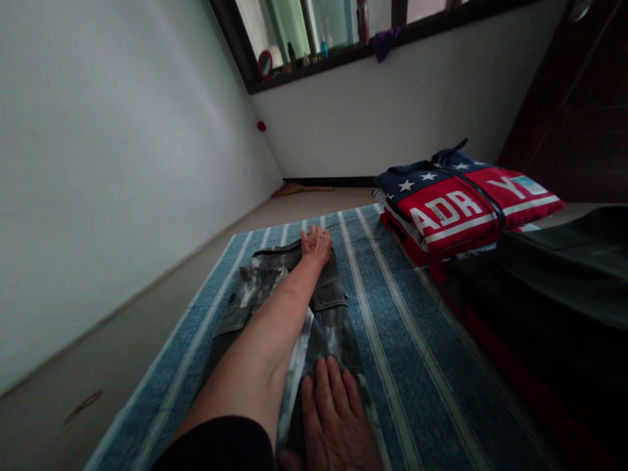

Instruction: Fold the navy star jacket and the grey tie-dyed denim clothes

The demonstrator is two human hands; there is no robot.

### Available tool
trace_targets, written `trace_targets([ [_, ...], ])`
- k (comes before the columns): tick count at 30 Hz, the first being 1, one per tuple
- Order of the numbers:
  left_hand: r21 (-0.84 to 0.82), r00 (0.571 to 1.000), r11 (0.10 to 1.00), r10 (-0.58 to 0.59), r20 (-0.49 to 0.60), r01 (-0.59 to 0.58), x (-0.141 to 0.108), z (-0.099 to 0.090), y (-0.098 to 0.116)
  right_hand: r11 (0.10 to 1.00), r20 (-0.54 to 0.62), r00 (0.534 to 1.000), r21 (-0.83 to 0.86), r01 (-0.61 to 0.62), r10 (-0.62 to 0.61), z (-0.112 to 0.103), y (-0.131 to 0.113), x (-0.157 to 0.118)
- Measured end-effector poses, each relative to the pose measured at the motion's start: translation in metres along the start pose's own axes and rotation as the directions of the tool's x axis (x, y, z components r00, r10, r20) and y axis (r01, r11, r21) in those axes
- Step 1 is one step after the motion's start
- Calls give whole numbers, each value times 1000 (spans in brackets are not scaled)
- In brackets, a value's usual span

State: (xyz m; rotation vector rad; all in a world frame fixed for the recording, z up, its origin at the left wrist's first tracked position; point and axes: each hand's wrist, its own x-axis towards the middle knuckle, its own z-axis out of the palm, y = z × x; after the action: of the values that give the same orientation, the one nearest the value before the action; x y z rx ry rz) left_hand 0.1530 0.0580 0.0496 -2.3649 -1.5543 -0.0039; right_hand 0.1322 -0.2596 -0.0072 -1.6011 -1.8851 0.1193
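Grey patterned trousers [331, 327] with side pockets lie lengthwise on a blue surface with pale stripes [407, 327]. At their far, waist end my left hand [316, 245] has its fingers curled onto the fabric, with the bare forearm stretched across the trousers. Nearer to me, my right hand [336, 415] rests flat on the right leg of the trousers, fingers extended and holding nothing.
Folded red and navy clothes [466, 203] with white stars and letters are stacked at the right. Dark green fabric [564, 268] lies nearer. A white wall [112, 144] stands left, and a window ledge [318, 65] holds small items.
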Motion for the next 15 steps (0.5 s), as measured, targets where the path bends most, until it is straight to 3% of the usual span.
trace_targets([
  [4, -15, 998, 998, 61, -33, -62, -21, -20, 1, 999, 9, 1000, 33, -24, 24, -1, -1, 0],
  [9, -79, 968, 966, 249, 10, -248, -87, -43, 2, 996, 55, 997, 77, -48, 44, -8, 0, 2],
  [11, -136, 929, 922, 369, 31, -362, -116, -50, 1, 995, 109, 993, 93, -47, 37, -14, 2, 3],
  [15, -306, 775, 743, 631, 23, -596, -163, -58, 4, 990, 179, 984, 135, -34, 9, -24, 4, 5],
])
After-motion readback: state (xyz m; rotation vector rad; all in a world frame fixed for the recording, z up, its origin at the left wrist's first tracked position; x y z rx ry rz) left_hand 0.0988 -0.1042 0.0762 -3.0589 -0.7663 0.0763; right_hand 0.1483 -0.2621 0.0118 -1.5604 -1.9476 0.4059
